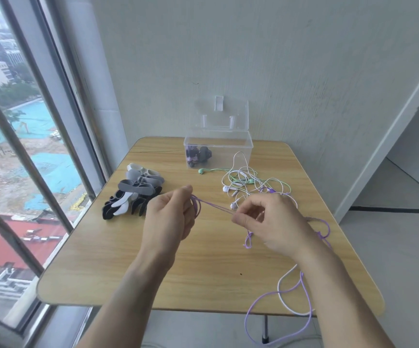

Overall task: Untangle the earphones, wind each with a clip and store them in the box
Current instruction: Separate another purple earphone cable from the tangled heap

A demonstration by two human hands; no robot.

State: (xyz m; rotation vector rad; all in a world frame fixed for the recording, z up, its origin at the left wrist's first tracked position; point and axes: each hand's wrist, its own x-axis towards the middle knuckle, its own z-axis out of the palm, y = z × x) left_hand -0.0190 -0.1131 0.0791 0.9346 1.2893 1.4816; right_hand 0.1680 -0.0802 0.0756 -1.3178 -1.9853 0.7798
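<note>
**Two hands stretch a purple cord over the table**

One wooden table point(203, 267) fills the lower middle of the frame, with a large window point(22, 146) along the left edge and a pale wall across the top.

Two bare hands meet at frame centre. The left hand point(170, 217) has its fingers curled round a small bundle of loops of the purple earphone cord point(216, 206). The right hand point(271, 222) pinches the same cord between thumb and fingertips, just to the right, so that a short doubled length runs taut between the two hands. More of this cord trails under the right wrist, lies in loose curls at the table's right edge and hangs off the front edge at the lower right, together with a white cable point(282, 295).

One clear plastic box point(218, 146) stands at the far edge of the table, upper centre, with its lid raised against the wall. One dark wound bundle point(198, 154) lies in its left corner.

One heap of clips point(134, 194) in black, grey and white lies left of centre, near the left hand; their number cannot be counted.

One tangle of white and green earphones point(248, 182) lies right of centre, between the box and the right hand. How many sets it holds cannot be told.
</note>
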